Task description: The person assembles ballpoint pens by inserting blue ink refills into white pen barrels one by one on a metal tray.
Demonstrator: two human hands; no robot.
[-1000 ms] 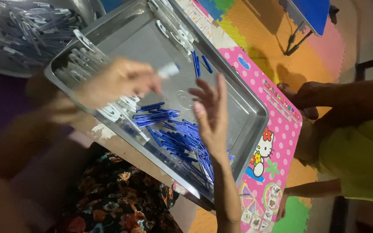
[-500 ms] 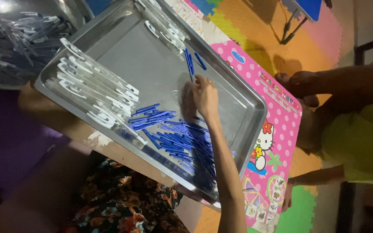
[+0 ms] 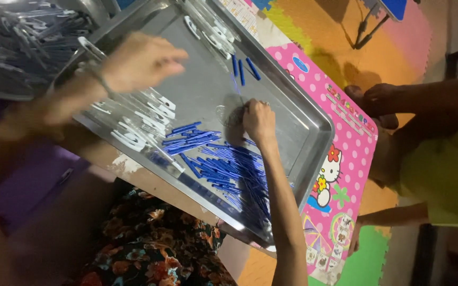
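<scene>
The person's right hand point(image 3: 259, 121) rests on the floor of a steel tray point(image 3: 314, 130), fingers curled down against the metal just above a heap of blue sticks point(image 3: 223, 172); whether anything is pinched under those fingers cannot be told, since the knuckles hide the tips. The heap lies in the near half of the tray, running down toward the near corner, with a small loose bunch just to the left of the hand and three more blue sticks point(image 3: 242, 70) lying apart higher up, near the far rim. The left hand point(image 3: 139, 62) hovers blurred over the left side of the tray, its fingers drawn loosely together; the blur makes it impossible to say whether it holds anything. Beneath and beside it lie rows of white clips point(image 3: 147, 119), with a few more white clips point(image 3: 208, 32) near the far corner. Past the tray's left edge stands a round steel bowl point(image 3: 14, 39) holding a tangle of pale and bluish pieces. The tray sits on a pink dotted table point(image 3: 340, 153) with a cartoon cat printed on it, over coloured foam floor mats point(image 3: 314, 32). At the right another person in a yellow-green shirt point(image 3: 441, 180) sits beside the table.
</scene>
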